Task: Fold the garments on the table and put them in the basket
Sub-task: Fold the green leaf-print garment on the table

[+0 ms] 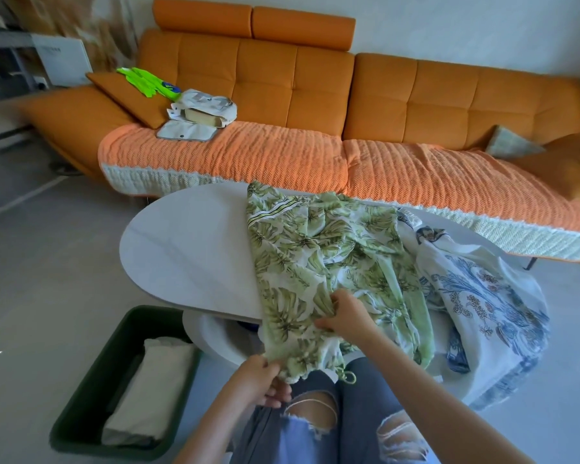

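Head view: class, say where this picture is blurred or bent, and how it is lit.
Head view: top left corner smeared; wide lens bows the sofa and table; soft, even daylight, no glare; hands (left, right) and leaf-print garment reasonably sharp.

Right end of orange sofa [416, 105] runs off frame. Shelving [4, 61] at upper left blurred, contents unreadable. Green leaf-print garment [315, 262] covers right part of white table [181, 246]; blue-print garment [482, 296] hides table's right end. Table base mostly hidden under top. Both forearms cut by bottom edge. Left hand [258, 380] fingertips buried in hem. Basket [91, 380] near corner smeared.
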Demonstrator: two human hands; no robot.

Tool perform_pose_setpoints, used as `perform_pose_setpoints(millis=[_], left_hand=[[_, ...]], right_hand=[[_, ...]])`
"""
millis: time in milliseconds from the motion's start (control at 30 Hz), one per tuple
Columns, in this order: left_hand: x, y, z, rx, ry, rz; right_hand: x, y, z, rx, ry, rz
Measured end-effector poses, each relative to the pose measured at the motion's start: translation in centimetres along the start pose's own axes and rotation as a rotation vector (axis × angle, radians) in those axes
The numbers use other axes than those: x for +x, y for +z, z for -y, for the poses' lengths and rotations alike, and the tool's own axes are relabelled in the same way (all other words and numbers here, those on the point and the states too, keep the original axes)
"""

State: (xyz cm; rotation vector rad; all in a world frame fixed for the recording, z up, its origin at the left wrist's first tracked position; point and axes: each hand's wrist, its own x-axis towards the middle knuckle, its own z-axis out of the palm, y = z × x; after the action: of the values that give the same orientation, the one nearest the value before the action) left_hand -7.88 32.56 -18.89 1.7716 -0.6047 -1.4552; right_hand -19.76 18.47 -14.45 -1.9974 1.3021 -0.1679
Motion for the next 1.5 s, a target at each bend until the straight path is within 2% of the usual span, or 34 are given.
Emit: perform_pose_setpoints(millis=[67, 133, 267, 333, 433, 500, 567, 667, 800, 933, 1033, 1233, 1300, 1433, 1500], left_hand=[[0.2, -0.8, -0.5, 0.225, 0.007, -0.078], [1.0, -1.9, -1.2, 0.362, 0.117, -0.227], [2.1, -2.3, -2.1, -0.006, 0.131, -0.244], [2.1, -1.6, -1.6, 0.006, 0.168, -0.25], [2.3, -0.8, -0.3, 0.004, 0.194, -0.24], [2.6, -0.8, 0.3, -0.019, 0.208, -0.246], [3.0, -1.1, 0.5, -0.047, 0.216, -0.256], [3.5, -1.5, 0.8, -0.037, 0.228, -0.257], [4.0, -2.0, 0.9, 0.0, 0.157, -0.2], [4.6, -2.8, 0.4, -0.169, 0.063, -0.209], [4.2, -2.4, -0.1, -0.09, 0.162, -0.227], [4.8, -1.9, -0.1, -0.244, 0.233, -0.123], [5.3, -2.2, 0.2, -0.232, 0.251, -0.096], [5.7, -2.9, 0.2, -0.141, 0.261, -0.142], [5.6, -2.9, 0.1, -0.112, 0.272, -0.155]], right_hand=[[-0.1, 0.3, -0.1, -0.176, -0.011, -0.066], [0.4, 0.3, 0.0, -0.264, -0.013, -0.088], [2.4, -0.6, 1.2, -0.157, 0.057, -0.206], [4.2, -0.8, 1.8, -0.101, 0.088, -0.255], [7.1, -0.9, 2.6, -0.169, 0.103, -0.346], [9.1, -0.9, 2.8, -0.174, 0.125, -0.328], [10.7, -0.9, 2.7, -0.085, 0.129, -0.309], [12.2, -1.1, 1.9, 0.024, 0.09, -0.418], [13.1, -1.0, 1.3, -0.15, 0.096, -0.278], [14.9, -2.3, 3.3, -0.05, 0.032, -0.39], [16.8, -2.9, 5.0, -0.064, 0.109, -0.308], [21.2, -1.3, 5.7, -0.13, 0.188, -0.259], [22.7, -0.9, 5.3, -0.098, 0.185, -0.302], [23.6, -1.4, 4.8, 0.068, 0.074, -0.529], [23.3, -1.4, 4.3, -0.04, 0.093, -0.468]])
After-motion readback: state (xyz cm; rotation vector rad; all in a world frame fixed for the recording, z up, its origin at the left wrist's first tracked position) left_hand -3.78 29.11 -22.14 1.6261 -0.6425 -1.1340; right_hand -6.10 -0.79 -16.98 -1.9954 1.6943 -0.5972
